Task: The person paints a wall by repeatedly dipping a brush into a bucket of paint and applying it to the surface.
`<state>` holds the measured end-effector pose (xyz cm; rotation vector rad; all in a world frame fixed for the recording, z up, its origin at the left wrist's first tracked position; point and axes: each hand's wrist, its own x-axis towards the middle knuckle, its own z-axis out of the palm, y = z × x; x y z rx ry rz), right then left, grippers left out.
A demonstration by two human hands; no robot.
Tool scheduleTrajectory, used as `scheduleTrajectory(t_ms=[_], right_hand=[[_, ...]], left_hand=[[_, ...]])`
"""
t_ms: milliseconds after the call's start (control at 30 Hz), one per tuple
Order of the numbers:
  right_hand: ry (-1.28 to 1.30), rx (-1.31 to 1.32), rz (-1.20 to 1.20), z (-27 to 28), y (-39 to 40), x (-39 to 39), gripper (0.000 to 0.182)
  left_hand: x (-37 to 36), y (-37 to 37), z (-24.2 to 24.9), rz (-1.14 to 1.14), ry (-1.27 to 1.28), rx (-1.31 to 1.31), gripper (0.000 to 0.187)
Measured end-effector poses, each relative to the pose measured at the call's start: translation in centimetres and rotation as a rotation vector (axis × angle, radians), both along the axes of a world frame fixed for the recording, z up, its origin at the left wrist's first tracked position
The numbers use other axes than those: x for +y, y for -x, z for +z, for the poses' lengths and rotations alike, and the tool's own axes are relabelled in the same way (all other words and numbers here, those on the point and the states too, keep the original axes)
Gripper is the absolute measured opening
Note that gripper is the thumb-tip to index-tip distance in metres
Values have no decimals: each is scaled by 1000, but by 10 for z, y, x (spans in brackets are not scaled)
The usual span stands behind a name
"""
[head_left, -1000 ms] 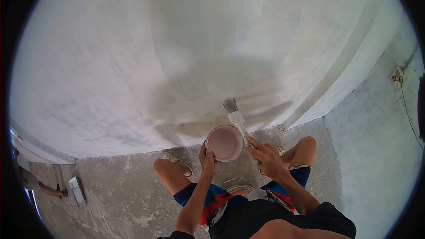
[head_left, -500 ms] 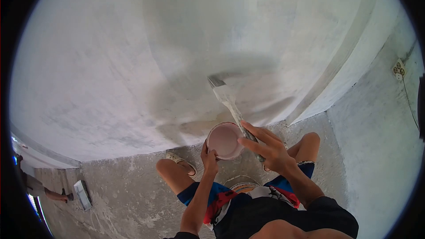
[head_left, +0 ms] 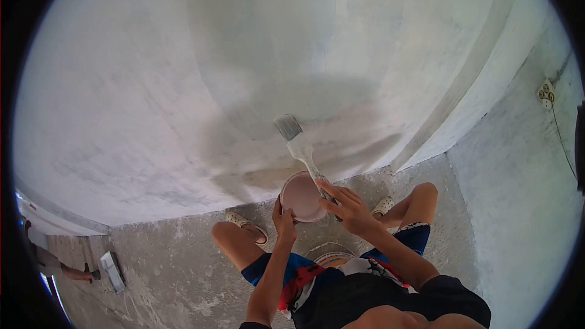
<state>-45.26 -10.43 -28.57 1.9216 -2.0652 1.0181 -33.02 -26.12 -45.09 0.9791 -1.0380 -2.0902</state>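
Observation:
My right hand (head_left: 348, 207) is closed round the handle of a paintbrush (head_left: 303, 149), whose wide grey bristles point up and left at the wall (head_left: 152, 97). The bristles overlap the pale, patchy wall surface in this view. In my left hand (head_left: 284, 219) is a round pinkish bowl (head_left: 301, 195), gripped by its left rim with the thumb on the near side. Its open top faces me, and the brush handle crosses over its right edge. My right fingertips are close to that rim.
A bucket (head_left: 334, 259) stands between my legs on the rough concrete floor (head_left: 183, 262). A pale rectangular tray (head_left: 113, 271) lies at the left, near another person's leg (head_left: 76, 273). On the right wall is a socket box (head_left: 546, 93) with a hanging cord.
The paintbrush and my right hand have shifted left and slightly down, and the bristles now show their broad flat side. The bowl stays nearly in place.

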Motion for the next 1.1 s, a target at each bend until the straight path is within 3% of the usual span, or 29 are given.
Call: scheduleTrajectory(t_ms=[233,300,500,700,1100], right_hand=[[-110,-92,-26,-28,-8,20,38],[-126,-324,6,-29,-15,34,51],[-78,-444,48,-19,-32,74,49],[-159,-639,-25,-55,-40,71,47],[-391,-483,46,-80,-42,50,41]], left_hand=[[-2,1,-5,-26,-10,1,72],[0,1,-5,1,-15,13,72],[-1,1,-5,18,-26,-45,72],[1,0,-4,-22,-5,-24,70],[0,6,0,60,-11,-28,71]])
